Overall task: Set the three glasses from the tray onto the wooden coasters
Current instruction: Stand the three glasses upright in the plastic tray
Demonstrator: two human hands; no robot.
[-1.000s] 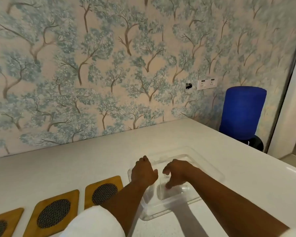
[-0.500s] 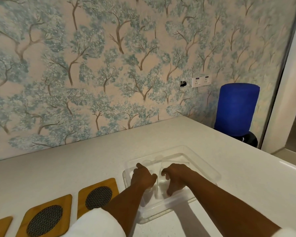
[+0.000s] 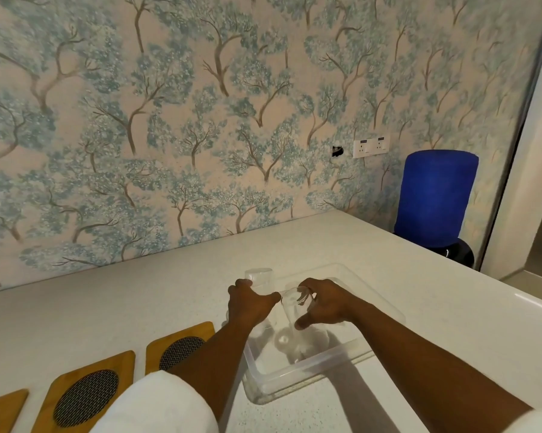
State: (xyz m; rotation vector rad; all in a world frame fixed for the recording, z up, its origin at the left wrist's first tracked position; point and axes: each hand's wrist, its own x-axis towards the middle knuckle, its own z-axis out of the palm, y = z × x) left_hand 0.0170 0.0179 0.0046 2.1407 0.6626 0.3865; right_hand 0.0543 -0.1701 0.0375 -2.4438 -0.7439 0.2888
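Note:
A clear plastic tray (image 3: pixel 376 298) sits on the white counter. My left hand (image 3: pixel 250 303) grips one clear glass (image 3: pixel 260 278), raised above the tray's left rim. My right hand (image 3: pixel 324 304) grips a second clear glass (image 3: pixel 296 303), lifted over the tray's middle. A third glass (image 3: pixel 282 340) seems to remain low inside the tray, hard to make out. Three wooden coasters with dark mesh ovals lie to the left: the nearest coaster (image 3: pixel 179 346) beside the tray, a middle coaster (image 3: pixel 85 392), and a far-left coaster (image 3: pixel 0 410) cut by the frame edge.
The counter (image 3: pixel 138 301) meets a wall papered with blue trees. A blue cylinder on a black base (image 3: pixel 435 198) stands past the counter's right end, below a wall socket (image 3: pixel 371 146). A raised white edge (image 3: pixel 538 303) runs along the counter's right.
Both hands have risen out of the tray, each with a glass in it. The glasses now stand clear above the tray's rim; before, the hands were down inside it.

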